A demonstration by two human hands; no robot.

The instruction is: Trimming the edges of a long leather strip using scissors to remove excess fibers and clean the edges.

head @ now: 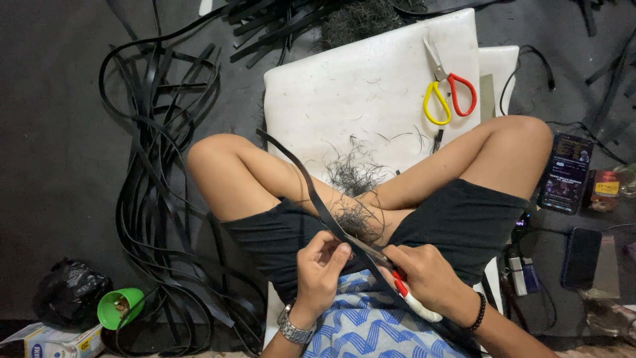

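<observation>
Down low, left hand (319, 266) pinching black strip (301, 174), right hand (424, 273) gripping scissors (401, 286)

Long flat black rubber-like strip (301, 174) ran diagonally across the lap, pinched at its near end. Red-and-white-handled scissors (397, 282) met it there, blades apparently closing on it.

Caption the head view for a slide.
Seated cross-legged, left hand holds a black strip while right hand cuts it with scissors.
</observation>
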